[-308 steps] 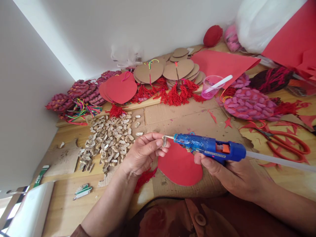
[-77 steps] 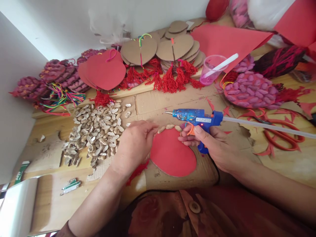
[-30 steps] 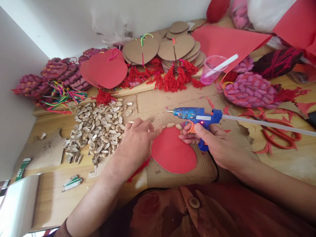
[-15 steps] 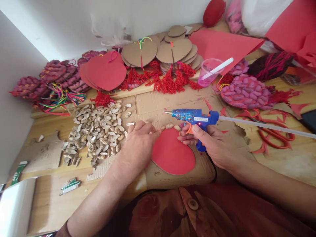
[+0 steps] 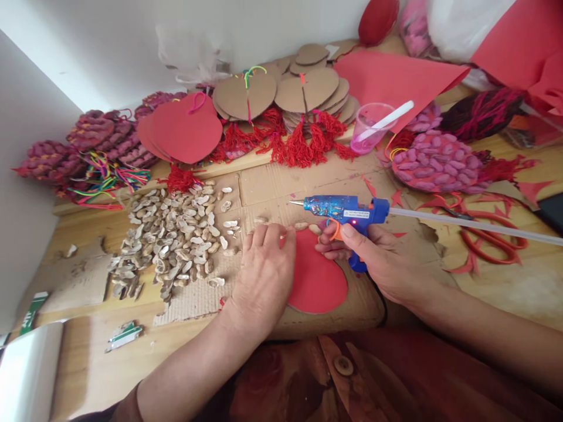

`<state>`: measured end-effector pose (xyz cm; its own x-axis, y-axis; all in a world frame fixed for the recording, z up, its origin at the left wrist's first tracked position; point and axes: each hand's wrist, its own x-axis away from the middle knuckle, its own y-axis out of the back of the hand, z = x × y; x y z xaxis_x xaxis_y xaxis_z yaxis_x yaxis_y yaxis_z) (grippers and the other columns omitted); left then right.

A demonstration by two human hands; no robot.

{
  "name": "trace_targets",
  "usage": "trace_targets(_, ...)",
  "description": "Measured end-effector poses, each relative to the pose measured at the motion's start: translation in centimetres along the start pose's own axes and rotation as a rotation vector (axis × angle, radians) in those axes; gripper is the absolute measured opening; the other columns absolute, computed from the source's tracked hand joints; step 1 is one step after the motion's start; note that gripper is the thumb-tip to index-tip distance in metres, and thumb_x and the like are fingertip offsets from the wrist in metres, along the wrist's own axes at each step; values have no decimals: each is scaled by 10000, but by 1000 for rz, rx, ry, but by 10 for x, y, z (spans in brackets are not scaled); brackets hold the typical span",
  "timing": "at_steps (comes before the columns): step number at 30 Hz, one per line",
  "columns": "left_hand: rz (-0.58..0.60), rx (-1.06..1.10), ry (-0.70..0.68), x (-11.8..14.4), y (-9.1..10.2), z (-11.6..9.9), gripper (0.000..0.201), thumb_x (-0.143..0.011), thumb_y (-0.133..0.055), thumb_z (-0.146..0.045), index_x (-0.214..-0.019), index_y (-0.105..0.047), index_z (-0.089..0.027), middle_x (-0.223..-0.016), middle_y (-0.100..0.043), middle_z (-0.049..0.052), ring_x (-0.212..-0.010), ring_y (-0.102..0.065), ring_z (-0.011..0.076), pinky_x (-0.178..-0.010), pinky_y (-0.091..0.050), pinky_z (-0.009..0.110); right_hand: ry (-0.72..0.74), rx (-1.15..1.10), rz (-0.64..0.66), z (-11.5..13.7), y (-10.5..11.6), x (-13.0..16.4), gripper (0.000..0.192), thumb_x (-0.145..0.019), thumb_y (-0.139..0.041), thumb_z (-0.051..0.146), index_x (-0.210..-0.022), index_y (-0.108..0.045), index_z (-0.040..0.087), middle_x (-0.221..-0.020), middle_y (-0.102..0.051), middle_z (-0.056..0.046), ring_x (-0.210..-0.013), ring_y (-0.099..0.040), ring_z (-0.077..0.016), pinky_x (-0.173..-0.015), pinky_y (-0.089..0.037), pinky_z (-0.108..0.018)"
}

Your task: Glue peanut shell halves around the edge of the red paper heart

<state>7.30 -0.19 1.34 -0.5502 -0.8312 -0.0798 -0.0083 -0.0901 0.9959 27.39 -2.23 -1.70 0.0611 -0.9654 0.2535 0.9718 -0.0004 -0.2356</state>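
A red heart-shaped card (image 5: 317, 280) lies flat on a sheet of brown cardboard (image 5: 308, 187) at the lower middle of the frame, with a few pale shells (image 5: 308, 226) lined along its upper edge. The left hand (image 5: 265, 275) rests palm down over the card's left half, fingers stretched out flat and together, gripping nothing. Just right of it, the right hand (image 5: 378, 261) is clamped around the handle of a blue glue gun (image 5: 347, 212), one finger on the orange trigger; the gun hangs level above the card's top edge, its metal tip pointing left, and a clear glue stick (image 5: 475, 223) juts from its back toward the right edge. Left of the hands a heap of shells (image 5: 176, 240) spreads over the wooden desk (image 5: 528, 287). Red-handled scissors (image 5: 492, 243) lie at right among red paper scraps. Farther back sit a pink plastic cup (image 5: 369, 129) holding a white stick, a stack of red hearts (image 5: 185, 132), plain cardboard hearts (image 5: 281, 94) with red tassels (image 5: 299, 146), and pink shell-covered hearts (image 5: 433, 164).
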Motion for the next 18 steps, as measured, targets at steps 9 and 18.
trace_targets(9,30,-77,50,-1,3,-5,308,-977,-526,-118,-1244,-678,-132,-1018,-674,153,-972,-617,328,-824,-488,477,-7,13,-17,1,1,2,275,-946,-689,510,-1025,-761,256,-1137,-786,-54,-887,-773,-202,-843,-666,-370)
trace_targets(18,1,-95,40,-2,-1,-7,266,-993,-538,-143,-1217,-678,-111,-948,-651,131,-952,-627,299,-829,-484,448,-32,-18,-76,3,-3,0,244,-898,-733,535,-967,-761,303,-1095,-776,-19,-933,-771,-224,-836,-670,-365)
